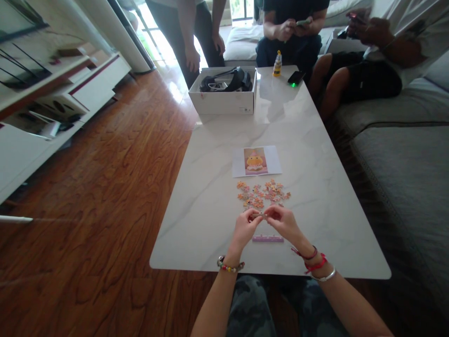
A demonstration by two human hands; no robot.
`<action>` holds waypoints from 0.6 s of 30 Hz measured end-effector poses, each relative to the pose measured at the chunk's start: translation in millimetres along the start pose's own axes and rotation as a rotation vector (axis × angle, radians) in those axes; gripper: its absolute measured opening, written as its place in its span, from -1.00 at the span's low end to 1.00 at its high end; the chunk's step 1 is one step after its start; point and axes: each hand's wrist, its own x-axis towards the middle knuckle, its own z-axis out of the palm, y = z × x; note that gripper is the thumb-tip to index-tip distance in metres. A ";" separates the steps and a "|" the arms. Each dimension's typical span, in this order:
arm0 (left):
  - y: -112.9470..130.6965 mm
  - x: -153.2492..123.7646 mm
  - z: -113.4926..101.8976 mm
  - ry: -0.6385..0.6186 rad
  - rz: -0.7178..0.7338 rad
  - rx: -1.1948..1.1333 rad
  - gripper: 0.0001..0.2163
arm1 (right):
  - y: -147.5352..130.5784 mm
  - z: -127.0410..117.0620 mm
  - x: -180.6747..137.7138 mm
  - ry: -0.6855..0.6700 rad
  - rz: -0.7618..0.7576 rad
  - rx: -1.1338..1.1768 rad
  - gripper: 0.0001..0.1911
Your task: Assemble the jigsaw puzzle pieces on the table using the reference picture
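My left hand [246,227] and my right hand [283,221] meet above the near part of the table, fingertips pinched together. Between them are small jigsaw puzzle pieces [260,215], seen almost edge-on; how many, and whether they are joined, I cannot tell. Just beyond my fingers spreads a loose pile of orange and pink puzzle pieces [253,200]. Closer to me than the hands lies a purple strip of puzzle [268,238] with small knobs along its upper edge. Past the pile, a white sheet [274,159] carries a printed picture [256,162] of a yellow figure on pink.
A white box [224,103] with a black headset [233,80] stands on the marble-patterned table [326,224]. Farther back are a small yellow bottle [277,64] and a black device [296,78] with a green light. Several people are around the far end; a grey sofa [407,159] runs along the right.
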 end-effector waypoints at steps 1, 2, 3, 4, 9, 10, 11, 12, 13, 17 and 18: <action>-0.5 -0.3 0.0 -0.012 -0.025 -0.031 -0.80 | 0.8 1.4 0.1 -0.008 0.030 0.059 -0.88; -1.1 -0.3 -0.1 -0.040 -0.067 -0.085 -0.80 | 1.8 2.8 0.4 -0.027 0.070 0.142 -0.86; -1.7 -0.2 -0.1 -0.073 -0.117 -0.154 -0.79 | 3.0 4.4 0.7 -0.046 0.110 0.234 -0.84; -2.4 0.2 0.0 -0.103 -0.165 -0.229 -0.79 | 4.2 6.1 1.0 -0.055 0.146 0.323 -0.82; -4.0 2.5 -0.4 -0.205 -0.320 -0.551 -0.77 | 8.6 6.9 0.4 -0.038 0.261 0.613 -0.80; -3.9 2.2 -1.4 -0.224 -0.333 -0.597 -0.77 | 8.8 3.6 0.0 -0.025 0.261 0.653 -0.80; -3.8 1.4 -2.7 -0.233 -0.337 -0.627 -0.76 | 8.7 -1.1 -0.6 -0.008 0.253 0.682 -0.80; -3.7 0.1 -4.3 -0.224 -0.332 -0.633 -0.77 | 8.4 -6.7 -1.1 0.007 0.240 0.690 -0.81; -3.7 -1.6 -5.7 -0.194 -0.319 -0.605 -0.77 | 7.8 -12.5 -1.7 0.011 0.225 0.667 -0.83; -2.6 -10.6 -5.7 -0.070 -0.222 -0.264 -0.81 | 3.0 -26.0 -3.8 -0.101 0.231 0.356 -0.89; -2.0 -12.6 -3.9 -0.079 -0.199 -0.193 -0.81 | 1.5 -25.4 -4.1 -0.135 0.247 0.288 -0.87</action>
